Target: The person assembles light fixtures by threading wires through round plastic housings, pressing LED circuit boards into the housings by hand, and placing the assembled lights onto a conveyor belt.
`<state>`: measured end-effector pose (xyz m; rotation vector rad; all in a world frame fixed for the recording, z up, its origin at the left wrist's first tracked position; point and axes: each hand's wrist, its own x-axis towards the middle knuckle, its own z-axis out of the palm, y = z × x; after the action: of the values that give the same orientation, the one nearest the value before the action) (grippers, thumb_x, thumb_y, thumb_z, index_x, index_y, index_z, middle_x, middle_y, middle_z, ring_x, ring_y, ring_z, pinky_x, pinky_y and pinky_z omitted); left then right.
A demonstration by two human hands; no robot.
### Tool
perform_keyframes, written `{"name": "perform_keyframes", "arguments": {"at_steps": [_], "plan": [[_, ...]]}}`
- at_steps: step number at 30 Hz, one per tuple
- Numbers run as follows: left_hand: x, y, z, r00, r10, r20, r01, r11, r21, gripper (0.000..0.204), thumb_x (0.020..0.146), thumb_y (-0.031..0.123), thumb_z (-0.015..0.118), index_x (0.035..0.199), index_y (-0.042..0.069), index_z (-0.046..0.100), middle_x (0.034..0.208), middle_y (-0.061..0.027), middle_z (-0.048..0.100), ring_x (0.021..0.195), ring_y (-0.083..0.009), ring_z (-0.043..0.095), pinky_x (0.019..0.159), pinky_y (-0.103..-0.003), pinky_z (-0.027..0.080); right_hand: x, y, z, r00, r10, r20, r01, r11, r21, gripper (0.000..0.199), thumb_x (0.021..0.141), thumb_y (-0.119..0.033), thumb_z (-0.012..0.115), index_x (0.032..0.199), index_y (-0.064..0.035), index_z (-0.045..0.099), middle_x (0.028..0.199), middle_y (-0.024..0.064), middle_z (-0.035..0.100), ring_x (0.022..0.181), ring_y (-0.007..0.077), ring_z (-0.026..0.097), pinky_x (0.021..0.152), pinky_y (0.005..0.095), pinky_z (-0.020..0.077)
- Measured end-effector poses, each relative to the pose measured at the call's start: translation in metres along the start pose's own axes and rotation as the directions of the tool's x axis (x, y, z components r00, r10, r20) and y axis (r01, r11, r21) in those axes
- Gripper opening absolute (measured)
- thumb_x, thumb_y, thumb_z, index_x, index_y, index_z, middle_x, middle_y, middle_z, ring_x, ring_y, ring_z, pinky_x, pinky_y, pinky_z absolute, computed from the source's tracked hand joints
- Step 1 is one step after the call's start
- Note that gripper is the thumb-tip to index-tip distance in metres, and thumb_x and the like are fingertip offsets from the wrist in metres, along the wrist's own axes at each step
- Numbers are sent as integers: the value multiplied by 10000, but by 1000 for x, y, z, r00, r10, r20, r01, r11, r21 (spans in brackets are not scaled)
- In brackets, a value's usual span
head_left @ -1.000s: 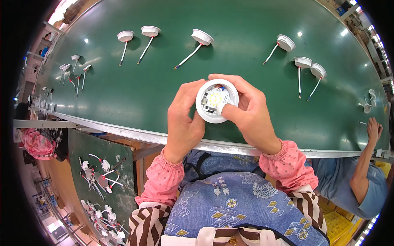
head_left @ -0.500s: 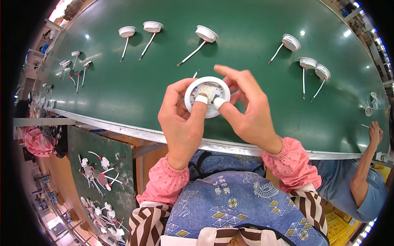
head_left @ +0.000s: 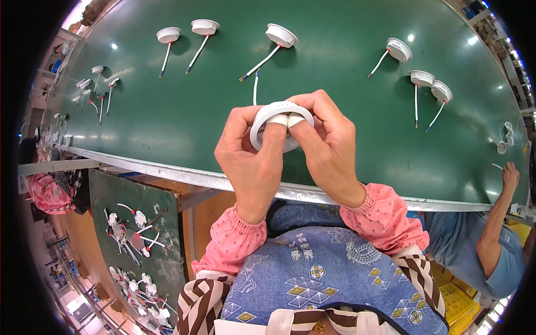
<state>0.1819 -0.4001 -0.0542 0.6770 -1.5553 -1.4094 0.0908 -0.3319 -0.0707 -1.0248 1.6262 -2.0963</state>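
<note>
A round white downlight housing (head_left: pixel 286 108) is held between my two hands above the near part of the green table. My left hand (head_left: pixel 251 151) grips its left side, the thumb pressed inside the ring. From the right, my right hand (head_left: pixel 326 148) closes around the rim, its thumb inside beside the other. White covers wrap both thumb tips. Behind the housing, a white cable (head_left: pixel 255 89) with bare coloured wire ends runs away from me. My thumbs hide most of the inside.
Several white lamp housings with cables, such as one lamp (head_left: pixel 281 37), lie across the green table (head_left: pixel 223 128). On a lower green board (head_left: pixel 162 206) at left sit wired lamp parts (head_left: pixel 142 234). A co-worker's hand (head_left: pixel 510 177) rests at the far right edge.
My right fingers have come down from a raised spread onto the rim, and both thumbs now meet inside. The housing has tilted, and more of its cable shows behind it.
</note>
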Motion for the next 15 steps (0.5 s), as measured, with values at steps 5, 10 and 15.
{"name": "perform_keyframes", "arguments": {"at_steps": [5, 10, 15], "plan": [[-2, -4, 3, 997, 56, -49, -53, 997, 53, 78, 887, 18, 697, 947, -6, 654, 867, 15, 619, 742, -45, 553, 639, -218, 458, -3, -2, 7, 998, 26, -53, -25, 1000, 9, 136, 885, 4, 584, 988, 15, 673, 877, 48, 589, 712, 116, 517, 604, 271, 408], [3, -15, -3, 999, -24, -35, 27, 997, 78, 74, 897, 50, 697, 918, 0, 647, 805, 30, 591, 714, -38, 523, 627, -214, 442, -2, 9, 8, 992, 118, -36, -118, 993, -6, 138, 881, 16, 596, 991, 27, 677, 880, 41, 612, 739, 90, 539, 616, 258, 428], [11, -16, -8, 993, -121, -4, 121, 993, -8, 98, 915, 82, 691, 953, -4, 663, 851, 13, 628, 745, -44, 545, 654, -222, 458, 5, 6, 3, 986, 158, 57, -162, 985, 63, 249, 870, 44, 605, 1109, 33, 670, 931, 42, 650, 804, 80, 601, 667, 237, 483]]}}
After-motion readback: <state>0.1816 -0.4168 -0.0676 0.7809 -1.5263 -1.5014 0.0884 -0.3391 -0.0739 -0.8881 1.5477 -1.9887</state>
